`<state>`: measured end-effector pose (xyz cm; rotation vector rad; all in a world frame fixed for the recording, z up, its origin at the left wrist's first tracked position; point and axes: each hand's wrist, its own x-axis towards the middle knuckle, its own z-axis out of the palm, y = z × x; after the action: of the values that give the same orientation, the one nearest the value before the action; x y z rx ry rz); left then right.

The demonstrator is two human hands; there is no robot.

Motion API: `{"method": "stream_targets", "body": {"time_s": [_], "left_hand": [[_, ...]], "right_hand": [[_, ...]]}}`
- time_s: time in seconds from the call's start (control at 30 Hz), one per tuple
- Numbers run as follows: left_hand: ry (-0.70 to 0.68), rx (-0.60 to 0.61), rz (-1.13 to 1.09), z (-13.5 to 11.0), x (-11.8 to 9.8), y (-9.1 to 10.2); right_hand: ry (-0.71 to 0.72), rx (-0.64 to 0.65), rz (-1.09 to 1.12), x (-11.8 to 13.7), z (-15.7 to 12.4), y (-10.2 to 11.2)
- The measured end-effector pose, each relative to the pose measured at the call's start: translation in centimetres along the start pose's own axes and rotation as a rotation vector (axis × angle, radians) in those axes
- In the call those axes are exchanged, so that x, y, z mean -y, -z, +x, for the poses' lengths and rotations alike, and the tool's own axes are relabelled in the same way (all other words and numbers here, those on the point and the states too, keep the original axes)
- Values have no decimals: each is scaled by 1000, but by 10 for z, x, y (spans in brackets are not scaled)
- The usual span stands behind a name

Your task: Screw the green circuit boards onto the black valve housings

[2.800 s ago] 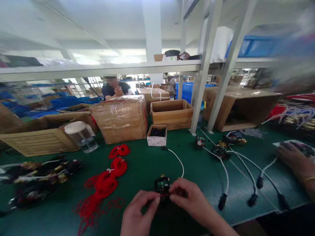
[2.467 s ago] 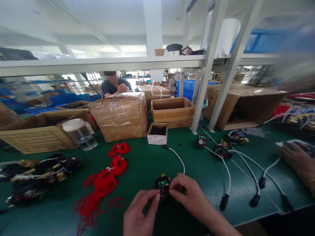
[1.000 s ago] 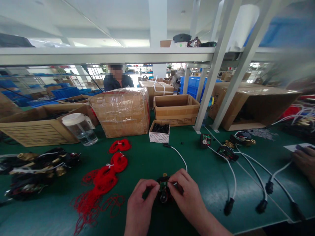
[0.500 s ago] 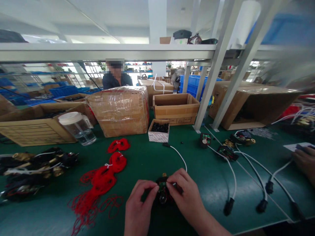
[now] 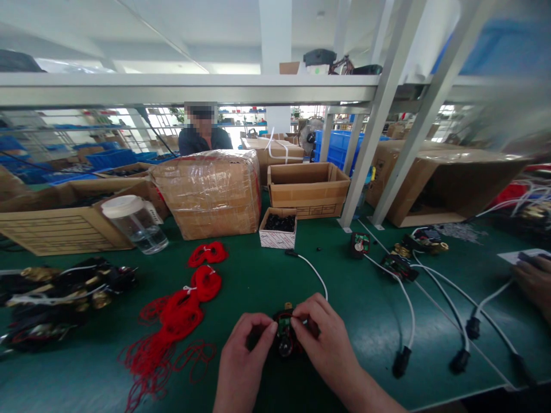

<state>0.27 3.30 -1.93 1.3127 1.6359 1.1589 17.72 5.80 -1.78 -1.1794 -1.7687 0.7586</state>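
A small black device with a green circuit board inside and a brass fitting at its far end lies on the green table, between my hands. My left hand has thumb and forefinger pinched at the device's left edge. On the opposite side, my right hand pinches at the upper right edge of the board. Whatever small part the fingertips may hold is hidden. Just beyond my right hand, a white cable with a black end curves over the table.
Red wire bundles lie left of my hands. Brass-and-black assemblies are heaped farther left. Behind stand a small box of black parts and a water jug. Cabled units spread rightward, near another person's hand.
Both hands stay at the device with only slight finger movement. The left hand has shifted a little to the left. Nothing else visibly moves.
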Motion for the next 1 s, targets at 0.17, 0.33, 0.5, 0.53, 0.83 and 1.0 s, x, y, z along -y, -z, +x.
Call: {"method": "stream_targets", "body": {"time_s": [0.17,0.33,0.5,0.53,0.83,1.0], "left_hand": [[35,7,-36,1,-2,0],[68,21,-46,4,-4,0],[94,33,-75,6,-8,1],[97,35,-86,7,-8,1],[173,77,-156,9,-13,-1],[178,99,-165,10,-17,2]], "right_hand": [[-5,-19,9,1,1,0],[-7,-20,20,0,0,0],[-25,-16,66,-1,0,1],[-25,-12,71,-1,0,2],[-70,-3,67,-1,5,4],[-76,8,71,0,7,3]]}}
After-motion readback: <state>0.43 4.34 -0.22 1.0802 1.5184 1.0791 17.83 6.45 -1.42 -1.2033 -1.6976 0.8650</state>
